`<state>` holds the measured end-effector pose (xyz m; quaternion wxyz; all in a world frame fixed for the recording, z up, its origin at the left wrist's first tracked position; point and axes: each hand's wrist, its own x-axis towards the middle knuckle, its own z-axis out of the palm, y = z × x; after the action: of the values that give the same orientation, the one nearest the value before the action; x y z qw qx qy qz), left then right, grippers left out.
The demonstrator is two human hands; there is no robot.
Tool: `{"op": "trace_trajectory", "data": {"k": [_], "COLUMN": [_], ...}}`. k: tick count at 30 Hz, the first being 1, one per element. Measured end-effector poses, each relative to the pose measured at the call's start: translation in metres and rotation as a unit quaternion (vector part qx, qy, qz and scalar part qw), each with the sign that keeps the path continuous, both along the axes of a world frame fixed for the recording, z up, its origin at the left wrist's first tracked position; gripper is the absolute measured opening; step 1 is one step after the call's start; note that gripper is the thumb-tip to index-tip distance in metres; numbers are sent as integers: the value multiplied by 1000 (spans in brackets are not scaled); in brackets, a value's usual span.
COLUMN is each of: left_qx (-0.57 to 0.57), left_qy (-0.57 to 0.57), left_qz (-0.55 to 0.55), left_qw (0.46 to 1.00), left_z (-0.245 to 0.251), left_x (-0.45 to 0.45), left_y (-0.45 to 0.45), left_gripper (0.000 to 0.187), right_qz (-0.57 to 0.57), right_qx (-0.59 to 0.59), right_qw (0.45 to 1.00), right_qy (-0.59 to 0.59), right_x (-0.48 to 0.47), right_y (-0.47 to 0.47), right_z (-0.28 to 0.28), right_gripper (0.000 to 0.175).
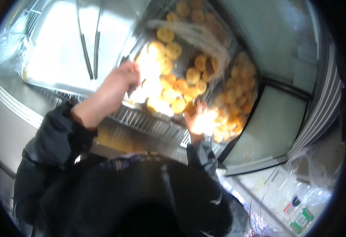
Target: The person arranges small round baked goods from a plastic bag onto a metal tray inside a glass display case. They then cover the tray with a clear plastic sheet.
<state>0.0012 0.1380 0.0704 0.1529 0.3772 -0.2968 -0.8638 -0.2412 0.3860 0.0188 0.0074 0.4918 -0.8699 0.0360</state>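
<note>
Round yellow-brown baked goods, perhaps egg tarts, lie on a metal tray in a glass-sided display case. My left hand is at the tray's left edge, fingers curled; glare hides whether anything is in them. My right hand reaches over the tray's near right corner, fingers spread, beside the nearest pieces. Glare washes out its palm, so I cannot tell whether it touches one. A clear plastic sheet or bag lies over part of the tray. More orange-yellow pieces fill a clear bag or container on the right.
Metal tongs rest on a shiny metal tray at the left, beside a crumpled clear plastic bag. A wire rack runs below the trays. Glass panels of the case stand at the right.
</note>
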Motion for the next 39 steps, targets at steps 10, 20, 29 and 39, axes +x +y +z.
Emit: {"op": "trace_trajectory", "data": {"k": [10, 20, 29, 39], "left_qx": [36, 49, 31, 40], "left_qy": [-22, -24, -17, -4], "left_qz": [1, -19, 0, 6], "left_qw": [999, 998, 999, 999], "left_z": [13, 16, 11, 9], "left_x": [1, 2, 1, -2], "left_y": [-6, -9, -7, -2], "left_gripper": [6, 7, 12, 11], "right_qz": [105, 162, 78, 128], "right_qx": [-149, 1, -34, 86], "right_qw": [982, 986, 939, 966], "right_qy": [44, 29, -334, -206], "right_x": [-72, -66, -94, -52], "right_y": [-225, -352, -275, -167], "right_z": [-62, -96, -31, -35], "right_gripper": [25, 28, 45, 64]}}
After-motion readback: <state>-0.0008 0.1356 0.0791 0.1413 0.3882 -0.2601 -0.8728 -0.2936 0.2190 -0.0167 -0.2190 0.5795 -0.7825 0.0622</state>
